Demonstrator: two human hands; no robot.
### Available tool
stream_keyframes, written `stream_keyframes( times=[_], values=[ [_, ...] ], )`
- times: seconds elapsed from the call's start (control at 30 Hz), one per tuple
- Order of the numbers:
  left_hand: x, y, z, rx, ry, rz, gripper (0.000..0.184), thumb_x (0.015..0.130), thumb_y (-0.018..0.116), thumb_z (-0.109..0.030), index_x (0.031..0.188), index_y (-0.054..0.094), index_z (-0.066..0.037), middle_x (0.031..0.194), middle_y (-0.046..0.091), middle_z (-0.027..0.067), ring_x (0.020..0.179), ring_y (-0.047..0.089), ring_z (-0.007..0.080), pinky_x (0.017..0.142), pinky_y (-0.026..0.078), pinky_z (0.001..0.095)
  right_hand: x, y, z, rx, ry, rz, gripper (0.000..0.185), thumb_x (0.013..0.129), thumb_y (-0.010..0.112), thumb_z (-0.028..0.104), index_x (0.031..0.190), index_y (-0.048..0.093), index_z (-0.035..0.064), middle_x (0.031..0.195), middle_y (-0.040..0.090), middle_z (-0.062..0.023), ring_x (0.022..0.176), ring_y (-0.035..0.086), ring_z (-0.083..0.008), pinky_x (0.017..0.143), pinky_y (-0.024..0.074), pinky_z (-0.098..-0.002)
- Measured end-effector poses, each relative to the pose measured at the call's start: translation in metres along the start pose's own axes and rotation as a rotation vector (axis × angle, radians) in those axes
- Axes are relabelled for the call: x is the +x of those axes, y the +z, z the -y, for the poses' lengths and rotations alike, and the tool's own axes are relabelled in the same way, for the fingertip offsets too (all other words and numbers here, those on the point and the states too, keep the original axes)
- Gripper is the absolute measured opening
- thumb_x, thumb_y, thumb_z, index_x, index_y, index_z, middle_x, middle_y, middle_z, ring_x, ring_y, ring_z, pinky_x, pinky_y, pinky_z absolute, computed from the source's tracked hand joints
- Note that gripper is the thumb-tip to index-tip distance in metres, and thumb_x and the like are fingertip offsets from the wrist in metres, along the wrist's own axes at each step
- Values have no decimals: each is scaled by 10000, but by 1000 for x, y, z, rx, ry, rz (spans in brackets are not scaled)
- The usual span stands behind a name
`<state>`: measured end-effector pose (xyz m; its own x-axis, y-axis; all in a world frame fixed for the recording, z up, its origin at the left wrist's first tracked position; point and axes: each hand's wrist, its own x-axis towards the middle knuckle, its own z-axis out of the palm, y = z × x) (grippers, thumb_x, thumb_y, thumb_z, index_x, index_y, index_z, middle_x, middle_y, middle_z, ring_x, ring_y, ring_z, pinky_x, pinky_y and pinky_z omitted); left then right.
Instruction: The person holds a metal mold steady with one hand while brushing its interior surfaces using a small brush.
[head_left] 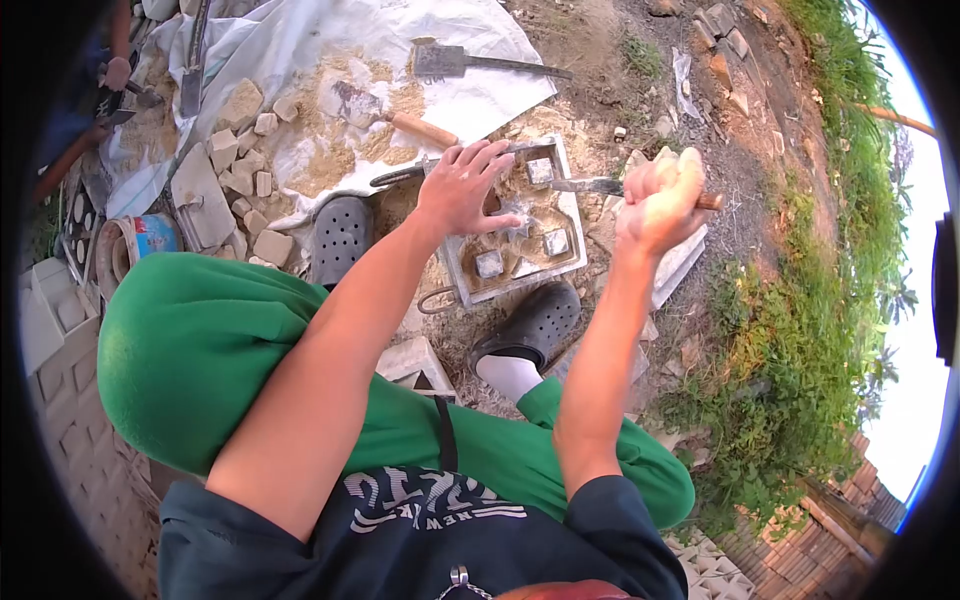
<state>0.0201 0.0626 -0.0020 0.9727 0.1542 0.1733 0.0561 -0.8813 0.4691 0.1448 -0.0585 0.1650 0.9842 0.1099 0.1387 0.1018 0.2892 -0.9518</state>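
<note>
A square grey mould [520, 288] with loop handles lies on the ground between my feet. Inside it are small square blocks [489, 263], a star-shaped piece [518, 226] and sandy material. Over its left side, my left hand [465, 188] is spread with fingers apart, holding nothing; whether it touches the rim I cannot tell. My right hand [662, 200] is closed around a flat-bladed hand tool [590, 186] with a wooden handle. Its metal blade points left, at the mould's right edge.
A wooden-handled trowel [420, 127] and a flat metal spatula-like tool [440, 61] lie on a sand-covered white sheet [500, 30]. Broken blocks [240, 165] are piled left, near a blue bucket [155, 235]. Another person's hand [117, 73] shows at upper left. Plants [770, 390] grow right.
</note>
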Motion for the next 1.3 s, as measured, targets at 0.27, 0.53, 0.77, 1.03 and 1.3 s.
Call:
stream_keyframes(
  times=[0.27,0.53,0.77,1.03,1.3],
  values=[
    [0,0,-1,13,-17,46,1004,736,509,-814,1423,402,-89,1491,372,77,1374,348,265,1136,274,466,-26,-27,-80,-103,103,163,434,976,502,177,571,355,121,479,333,25,398,294,-84,392,269,-281],
    [-10,3,-6,98,-161,-157,963,726,624,-718,1388,427,-47,1378,483,106,1299,432,242,1126,239,452,-42,-12,-86,-170,57,-413,454,984,547,299,599,410,101,531,393,16,479,397,-100,525,375,-272],
    [-16,4,2,-10,-175,-188,931,734,652,-672,1380,439,-36,1304,525,100,1228,475,224,1079,283,437,-4,-5,-21,9,-73,-28,492,969,498,251,535,282,166,460,288,35,388,248,-85,382,226,-270],
    [-11,3,2,-45,-233,-139,828,728,668,-519,1381,445,-62,1299,529,96,1217,482,224,1062,304,426,-21,4,-39,-21,-42,147,410,904,445,198,534,273,156,487,287,32,366,221,-98,349,218,-280],
    [-7,4,3,-95,-220,-147,757,687,633,-331,1373,449,-71,1284,541,100,1197,499,243,1062,308,419,-4,11,-73,-130,163,140,415,894,502,91,511,346,128,445,361,19,366,311,-62,342,225,-254]
  ],
)
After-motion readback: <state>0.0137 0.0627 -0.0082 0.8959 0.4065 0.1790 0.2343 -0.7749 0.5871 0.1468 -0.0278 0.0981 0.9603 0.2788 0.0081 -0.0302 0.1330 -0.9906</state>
